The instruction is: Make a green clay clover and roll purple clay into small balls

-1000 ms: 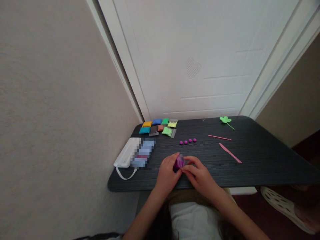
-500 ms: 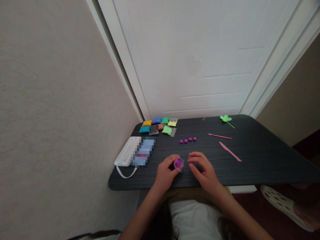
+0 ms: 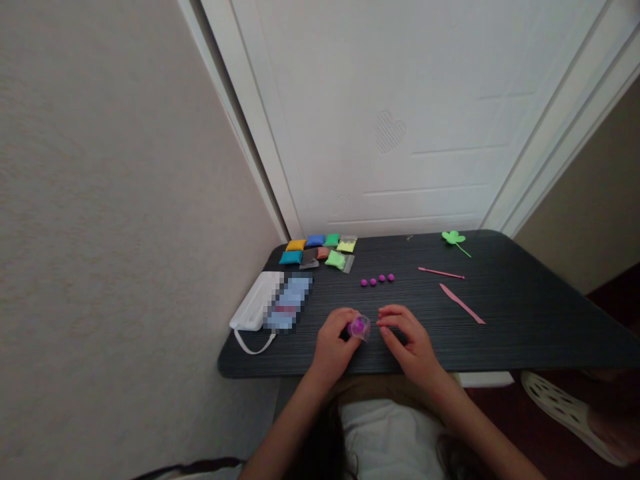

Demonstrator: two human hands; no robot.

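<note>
A small clear plastic packet with purple clay (image 3: 359, 326) inside is gripped between the thumb and fingers of my left hand (image 3: 334, 341). The packet's mouth faces up. My right hand (image 3: 409, 341) hovers just to the right of it, fingers curved and apart, with nothing visible in them. Beyond both hands, several small purple clay balls (image 3: 373, 282) lie in a slanting row on the dark table (image 3: 400, 357). To the right rest a pink modelling knife (image 3: 461, 303) and a thin pink stick tool (image 3: 441, 273).
Several coloured clay packets (image 3: 315, 240) lie at the back left. A white power bank (image 3: 257, 301) and a blurred-out phone (image 3: 290, 303) sit at the left, with a white cable (image 3: 253, 352). A green clover-shaped piece (image 3: 453, 238) is at the back right, before a white door (image 3: 400, 80).
The view has shifted slightly. My left hand has turned the packet a little, and its clear film now shows more around the purple clay. My right hand stays curved beside it.
</note>
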